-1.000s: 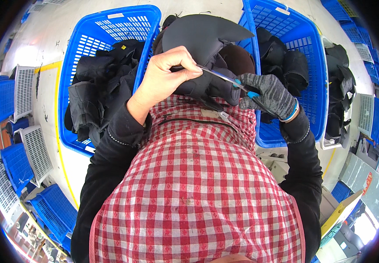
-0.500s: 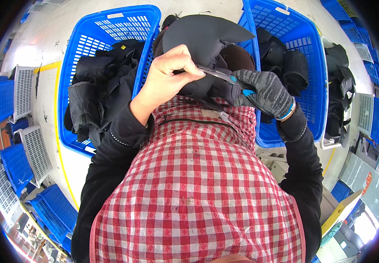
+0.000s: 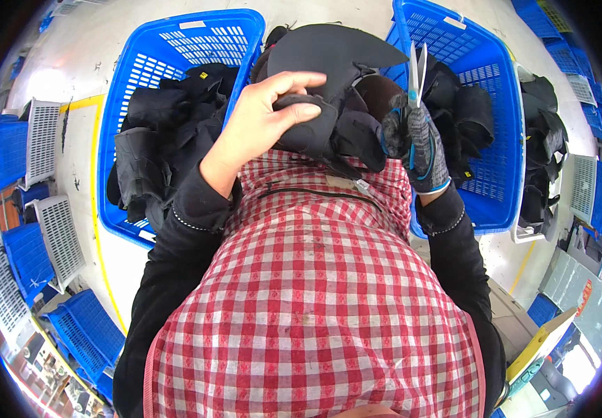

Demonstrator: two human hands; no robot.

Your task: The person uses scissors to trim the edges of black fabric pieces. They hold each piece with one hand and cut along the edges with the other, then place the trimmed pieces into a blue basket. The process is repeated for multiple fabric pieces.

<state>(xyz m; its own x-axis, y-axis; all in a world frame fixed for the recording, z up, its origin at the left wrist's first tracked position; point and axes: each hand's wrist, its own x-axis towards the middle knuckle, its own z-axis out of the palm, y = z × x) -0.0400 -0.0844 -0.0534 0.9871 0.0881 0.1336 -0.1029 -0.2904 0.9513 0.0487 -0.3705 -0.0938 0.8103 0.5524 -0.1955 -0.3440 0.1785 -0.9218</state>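
Past the checked apron (image 3: pixel 308 306), a black piece (image 3: pixel 329 56) lies over the lap. The bare left hand (image 3: pixel 260 117) has parted thumb and forefinger wide there; the gloved right hand (image 3: pixel 423 150), gripping scissors (image 3: pixel 413 83), has swung them upright, so cutting seems paused. Blue baskets (image 3: pixel 103 174) flank both sides.

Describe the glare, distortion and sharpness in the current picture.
Head view: glare whitens part of the floor at upper left; head view: fisheye bending curves the yellow floor line, and black fills the corners; head view: the scissors look fairly sharp, while dark fabric pieces lose detail.
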